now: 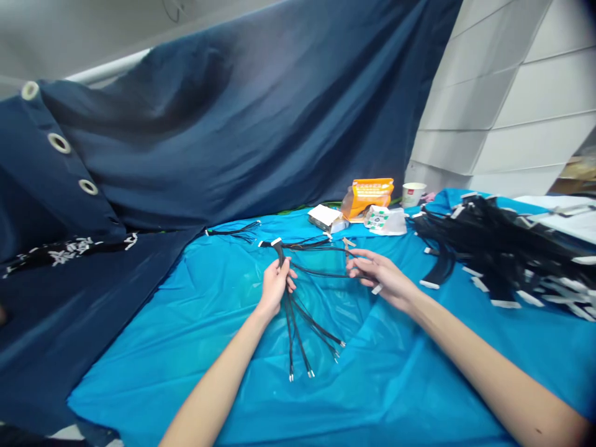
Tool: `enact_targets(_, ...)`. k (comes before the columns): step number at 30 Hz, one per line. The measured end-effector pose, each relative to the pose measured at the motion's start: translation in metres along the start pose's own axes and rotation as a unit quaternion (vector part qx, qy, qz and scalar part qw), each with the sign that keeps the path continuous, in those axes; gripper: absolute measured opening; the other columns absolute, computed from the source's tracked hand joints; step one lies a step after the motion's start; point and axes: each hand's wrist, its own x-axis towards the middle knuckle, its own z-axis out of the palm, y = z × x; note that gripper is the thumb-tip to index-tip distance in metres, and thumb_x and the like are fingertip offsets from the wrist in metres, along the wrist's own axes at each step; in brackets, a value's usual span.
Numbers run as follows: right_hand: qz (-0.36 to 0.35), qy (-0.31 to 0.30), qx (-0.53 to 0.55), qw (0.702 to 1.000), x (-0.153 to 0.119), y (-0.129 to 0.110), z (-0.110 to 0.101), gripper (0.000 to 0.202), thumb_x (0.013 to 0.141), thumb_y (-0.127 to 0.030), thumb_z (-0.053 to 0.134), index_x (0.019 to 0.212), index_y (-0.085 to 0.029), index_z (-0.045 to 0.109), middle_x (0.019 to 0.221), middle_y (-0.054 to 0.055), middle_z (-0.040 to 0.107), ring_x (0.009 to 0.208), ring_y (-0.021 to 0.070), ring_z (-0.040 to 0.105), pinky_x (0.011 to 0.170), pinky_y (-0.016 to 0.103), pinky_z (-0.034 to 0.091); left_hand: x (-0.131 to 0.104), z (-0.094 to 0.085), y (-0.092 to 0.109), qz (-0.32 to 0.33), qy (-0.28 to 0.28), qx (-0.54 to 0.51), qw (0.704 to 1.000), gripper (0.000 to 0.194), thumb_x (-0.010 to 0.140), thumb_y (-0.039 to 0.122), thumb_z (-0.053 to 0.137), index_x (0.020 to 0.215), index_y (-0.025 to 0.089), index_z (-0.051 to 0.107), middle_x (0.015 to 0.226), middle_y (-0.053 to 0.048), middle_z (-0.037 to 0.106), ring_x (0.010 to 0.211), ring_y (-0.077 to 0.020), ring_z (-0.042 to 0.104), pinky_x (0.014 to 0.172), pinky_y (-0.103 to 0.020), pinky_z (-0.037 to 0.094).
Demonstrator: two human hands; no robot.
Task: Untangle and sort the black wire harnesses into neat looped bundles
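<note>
My left hand (277,284) is closed around a black cable harness (280,251) just below its white connector, which points up and away from me. Several thin black leads with small metallic tips fan out below that hand over the blue cloth. A couple of other leads (321,273) run across to my right hand (379,276), whose fingers are pinched on them. A small white tip shows under the right fingers. Behind my hands, another black cable harness (302,245) lies flat on the cloth, and one more harness (235,232) lies farther back on the left.
A large pile of black cables with white connectors (503,248) covers the right side. At the back stand a small box (326,216), an orange pouch (370,195), a white packet (386,220) and a paper cup (413,194). More cables (69,249) lie on dark fabric at left.
</note>
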Motion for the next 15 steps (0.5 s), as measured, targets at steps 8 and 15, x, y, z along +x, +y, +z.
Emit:
enact_targets(8,-0.024,-0.082,0.011,0.996,-0.005,-0.006,0.001,0.035,0.076,-0.027,0.067,0.106,-0.017,0.053,0.083,0.003,0.062,0.058,0.0064,0.053,0.039,0.013,0.029,0.005,-0.012,-0.004,0.140,0.086,0.345,0.924,0.032,0.089,0.040,0.033,0.071,0.018,0.047,0.053,-0.001,0.054,0.047,-0.0137,0.055,0.053,-0.024,0.039)
enact_targets(15,0.035,-0.137,-0.029,0.990,-0.008,-0.004,0.002,0.025,0.079,-0.032,0.064,0.093,-0.016,0.050,0.077,0.003,0.064,0.064,0.0088,0.060,0.045,0.013,0.035,0.012,-0.023,0.001,0.175,0.109,0.349,0.914,0.019,0.082,0.032,0.049,0.069,0.018,0.050,0.058,0.000,0.050,0.057,-0.0141,0.049,0.059,-0.025,0.032)
